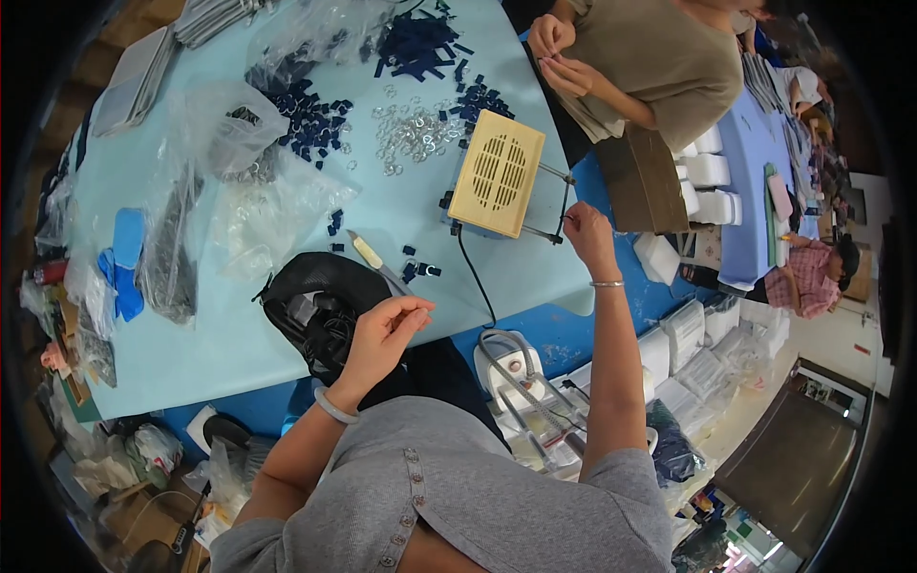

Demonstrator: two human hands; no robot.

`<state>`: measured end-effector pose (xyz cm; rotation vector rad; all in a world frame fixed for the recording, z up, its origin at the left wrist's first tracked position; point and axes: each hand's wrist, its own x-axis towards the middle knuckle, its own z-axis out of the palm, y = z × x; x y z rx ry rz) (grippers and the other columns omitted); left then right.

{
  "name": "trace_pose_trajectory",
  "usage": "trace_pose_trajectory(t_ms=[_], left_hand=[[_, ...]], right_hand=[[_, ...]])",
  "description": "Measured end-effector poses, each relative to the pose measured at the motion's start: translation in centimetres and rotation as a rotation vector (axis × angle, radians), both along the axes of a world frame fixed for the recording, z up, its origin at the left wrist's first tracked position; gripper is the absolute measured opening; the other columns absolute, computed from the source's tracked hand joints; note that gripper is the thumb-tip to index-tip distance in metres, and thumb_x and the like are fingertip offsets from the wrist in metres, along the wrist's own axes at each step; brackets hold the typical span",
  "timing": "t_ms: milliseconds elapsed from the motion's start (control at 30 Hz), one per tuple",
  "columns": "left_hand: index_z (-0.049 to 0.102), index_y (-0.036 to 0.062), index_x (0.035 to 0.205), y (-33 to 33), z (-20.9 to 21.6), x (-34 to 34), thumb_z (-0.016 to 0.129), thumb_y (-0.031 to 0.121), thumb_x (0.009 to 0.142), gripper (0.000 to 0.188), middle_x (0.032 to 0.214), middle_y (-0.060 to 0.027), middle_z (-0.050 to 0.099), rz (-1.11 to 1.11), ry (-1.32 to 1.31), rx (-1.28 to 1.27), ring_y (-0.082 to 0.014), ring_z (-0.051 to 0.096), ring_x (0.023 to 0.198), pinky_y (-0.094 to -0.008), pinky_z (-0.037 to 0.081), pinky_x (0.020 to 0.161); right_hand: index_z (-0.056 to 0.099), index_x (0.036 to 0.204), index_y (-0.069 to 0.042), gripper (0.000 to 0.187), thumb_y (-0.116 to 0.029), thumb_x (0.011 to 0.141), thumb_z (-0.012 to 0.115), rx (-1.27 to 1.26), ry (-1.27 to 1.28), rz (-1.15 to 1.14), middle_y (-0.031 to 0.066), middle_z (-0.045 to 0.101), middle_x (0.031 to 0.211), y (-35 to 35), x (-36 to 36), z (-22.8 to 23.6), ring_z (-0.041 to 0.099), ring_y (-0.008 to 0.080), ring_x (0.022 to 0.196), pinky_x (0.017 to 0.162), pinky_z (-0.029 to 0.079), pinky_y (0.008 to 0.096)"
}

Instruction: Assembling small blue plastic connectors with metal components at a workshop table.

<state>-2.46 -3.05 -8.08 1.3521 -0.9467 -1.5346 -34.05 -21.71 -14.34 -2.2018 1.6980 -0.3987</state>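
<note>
My right hand is closed in a pinch beside the rods that stick out from a cream vented box. Whatever small thing its fingertips hold is too small to name. Over the near table edge, by a black mesh bag, my left hand has its fingers curled together; anything in them is hidden. Just beyond it lies a cutter knife with a pale handle. Several small dark blue fabric loops are close to the knife.
Clear plastic rings, navy strip pieces and a pile of navy loops cover the far table. Plastic bags lie at left. A power cord runs off the near edge. Across the corner, another person's hands work near a cardboard box.
</note>
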Motion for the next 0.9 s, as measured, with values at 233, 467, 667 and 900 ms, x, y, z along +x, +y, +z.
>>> trace_pose_trajectory(t_ms=[233, 467, 667, 900], left_hand=[[0.061, -0.0005, 0.099, -0.03, -0.12, 0.08, 0.053, 0.009, 0.089, 0.016, 0.083, -0.0048, 0.062, -0.006, -0.009, -0.005, -0.0088, 0.059, 0.077, -0.0203, 0.045, 0.069], [0.061, -0.0007, 0.099, -0.04, 0.24, -0.12, 0.053, 0.009, 0.089, 0.016, 0.083, -0.0048, 0.062, 0.005, 0.002, 0.011, -0.0089, 0.059, 0.077, -0.0205, 0.045, 0.069], [0.061, -0.0011, 0.099, -0.06, 0.02, -0.04, 0.053, 0.009, 0.089, 0.017, 0.083, -0.0051, 0.062, 0.013, -0.011, 0.008, -0.0094, 0.059, 0.077, -0.0208, 0.046, 0.069], [0.062, -0.0007, 0.098, -0.12, -0.12, 0.0, 0.053, 0.01, 0.089, 0.016, 0.084, -0.0055, 0.063, 0.015, -0.01, 0.004, -0.0098, 0.06, 0.078, -0.0209, 0.046, 0.069]], right_hand=[[0.054, 0.076, -0.003, 0.01, -0.007, 0.07, 0.061, -0.016, 0.002, 0.043, 0.0133, 0.06, 0.072, 0.37, -0.2, -0.02, 0.058, 0.0316, 0.069, 0.06, 0.046, 0.0387], [0.054, 0.077, -0.004, 0.01, -0.007, 0.071, 0.061, -0.054, 0.06, 0.075, 0.0132, 0.06, 0.072, -0.14, -0.23, -0.27, 0.058, 0.032, 0.068, 0.059, 0.046, 0.0396], [0.054, 0.077, -0.003, 0.011, -0.007, 0.071, 0.062, -0.03, 0.036, 0.072, 0.0132, 0.06, 0.073, -0.23, -0.17, -0.11, 0.058, 0.032, 0.068, 0.06, 0.046, 0.0394], [0.055, 0.076, -0.002, 0.009, -0.006, 0.071, 0.062, 0.013, 0.044, 0.064, 0.0135, 0.06, 0.072, -0.08, -0.33, 0.15, 0.058, 0.0316, 0.067, 0.06, 0.047, 0.0387]])
